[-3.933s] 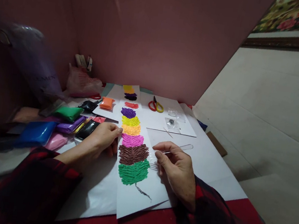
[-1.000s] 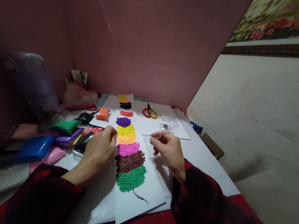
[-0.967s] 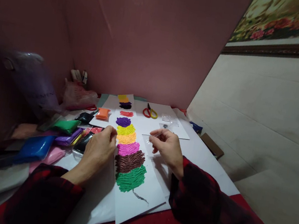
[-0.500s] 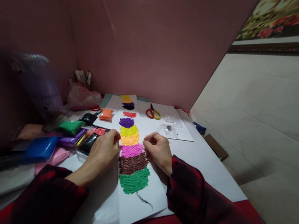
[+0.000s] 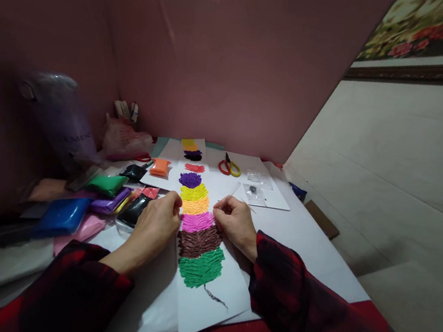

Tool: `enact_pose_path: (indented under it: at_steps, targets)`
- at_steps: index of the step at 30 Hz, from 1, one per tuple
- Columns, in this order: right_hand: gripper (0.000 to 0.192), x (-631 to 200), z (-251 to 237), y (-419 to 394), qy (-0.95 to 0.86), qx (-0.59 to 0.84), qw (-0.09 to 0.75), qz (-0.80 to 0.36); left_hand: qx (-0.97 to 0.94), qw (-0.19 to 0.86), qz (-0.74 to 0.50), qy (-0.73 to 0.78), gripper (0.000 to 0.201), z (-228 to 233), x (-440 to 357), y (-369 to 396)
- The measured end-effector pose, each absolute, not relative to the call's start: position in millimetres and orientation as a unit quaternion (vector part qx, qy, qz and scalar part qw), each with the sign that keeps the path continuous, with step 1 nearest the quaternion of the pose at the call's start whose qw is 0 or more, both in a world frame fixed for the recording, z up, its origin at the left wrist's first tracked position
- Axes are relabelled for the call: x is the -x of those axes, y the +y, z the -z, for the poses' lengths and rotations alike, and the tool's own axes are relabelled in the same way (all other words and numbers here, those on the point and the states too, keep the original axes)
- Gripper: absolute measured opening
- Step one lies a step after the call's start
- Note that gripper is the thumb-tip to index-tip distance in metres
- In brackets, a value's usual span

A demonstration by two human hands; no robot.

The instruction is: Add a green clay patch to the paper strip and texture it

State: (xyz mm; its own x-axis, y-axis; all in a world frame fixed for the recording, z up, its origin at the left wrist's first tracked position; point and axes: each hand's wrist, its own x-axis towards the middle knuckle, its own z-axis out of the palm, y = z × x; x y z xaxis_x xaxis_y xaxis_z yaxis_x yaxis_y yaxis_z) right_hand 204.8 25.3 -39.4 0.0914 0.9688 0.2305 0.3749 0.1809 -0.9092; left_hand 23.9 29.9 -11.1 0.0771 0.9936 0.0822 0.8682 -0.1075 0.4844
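Observation:
A long white paper strip [image 5: 205, 322] lies before me, covered with textured clay-like bands. From near to far come a green band [image 5: 200, 268], a brown one [image 5: 198, 240], a pink one [image 5: 197, 220], then orange, yellow and purple ones. A thin dark stem trails below the green. My left hand [image 5: 159, 220] is closed at the strip's left edge, beside the orange and pink bands. Opposite it, my right hand [image 5: 235, 219] pinches at the right edge. What the fingertips hold is hidden or too small. A thin pale stick [image 5: 236, 188] shows just behind my right hand.
Red-and-yellow-handled scissors [image 5: 229, 166] and a small clear bag [image 5: 254, 194] lie beyond my right hand. At left are several coloured clay packets, including a blue packet [image 5: 62, 217], a green packet [image 5: 107, 185] and an orange packet [image 5: 160, 167]. A purple wrapped bag [image 5: 64, 123] stands behind.
The whole view has shifted slightly, so everything sits a little further right. Both hands keep nearly the same pose beside the strip.

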Motion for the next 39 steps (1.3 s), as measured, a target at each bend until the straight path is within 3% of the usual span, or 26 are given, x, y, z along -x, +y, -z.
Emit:
enact_pose_path:
  at_steps: [39]
  targets:
    - [0.011, -202.6, 31.8, 33.3, -0.655, 0.602, 0.401, -0.217, -0.718, 0.138, -0.212, 0.648, 0.024, 14.0, -22.5, 32.2]
